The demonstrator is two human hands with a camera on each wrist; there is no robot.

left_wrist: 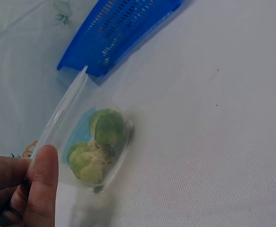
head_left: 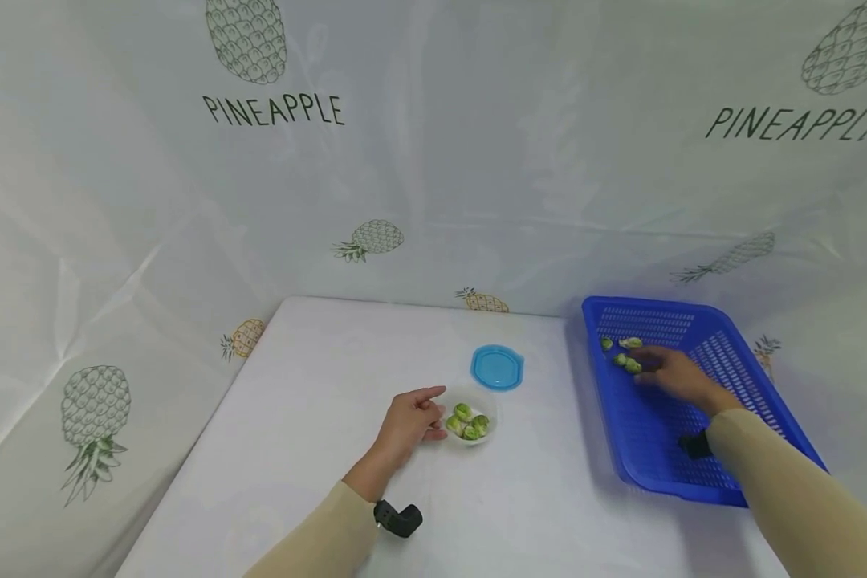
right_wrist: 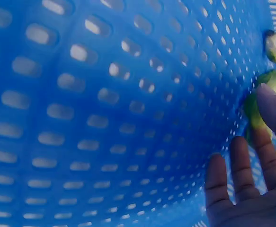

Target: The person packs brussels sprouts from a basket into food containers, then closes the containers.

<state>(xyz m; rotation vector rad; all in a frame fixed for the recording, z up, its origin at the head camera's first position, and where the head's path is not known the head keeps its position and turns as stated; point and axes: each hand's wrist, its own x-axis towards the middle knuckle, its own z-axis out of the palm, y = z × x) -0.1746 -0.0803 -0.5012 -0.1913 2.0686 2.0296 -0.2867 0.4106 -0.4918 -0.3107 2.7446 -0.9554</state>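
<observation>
My left hand [head_left: 410,421] pinches the rim of a clear plastic bowl [left_wrist: 64,109] between thumb and fingers. Several green Brussels sprouts [head_left: 467,422] lie inside that bowl. Over at the right, my right hand [head_left: 672,373] reaches down into a blue perforated basket [head_left: 624,449]. Its fingers are spread and loosely bent, with thumb and forefinger right at a sprout [right_wrist: 269,84]. More Brussels sprouts [head_left: 630,343] rest near the basket's far left corner. In the right wrist view the fingers partly hide the nearest sprouts.
A light blue lid [head_left: 497,368] lies on the white table [head_left: 318,385] just behind the bowl. Pineapple-printed sheeting [head_left: 477,177] hangs behind the table and along its sides. The basket's raised walls surround the right hand.
</observation>
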